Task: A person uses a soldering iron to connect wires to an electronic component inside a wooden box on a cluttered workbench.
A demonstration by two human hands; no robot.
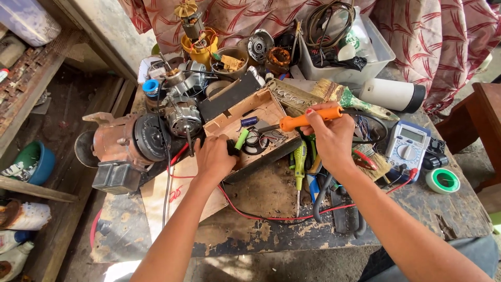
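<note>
My right hand [332,137] grips an orange-handled screwdriver [309,118], its tip pointing left into a shallow wooden box [229,119]. My left hand [215,158] rests on the box's near-left edge, fingers curled around a small black part next to a green-handled tool [241,139]. Inside the box lie a blue capacitor [249,121] and small metal pieces. A small electric motor [183,119] stands just left of the box.
A digital multimeter [407,145] with red and black leads lies at right, beside a green tape roll [442,180]. A paintbrush [348,97], a white cylinder [392,94], a clear bin [345,52] of cables, motor parts and a large rusty motor [124,142] crowd the worn table.
</note>
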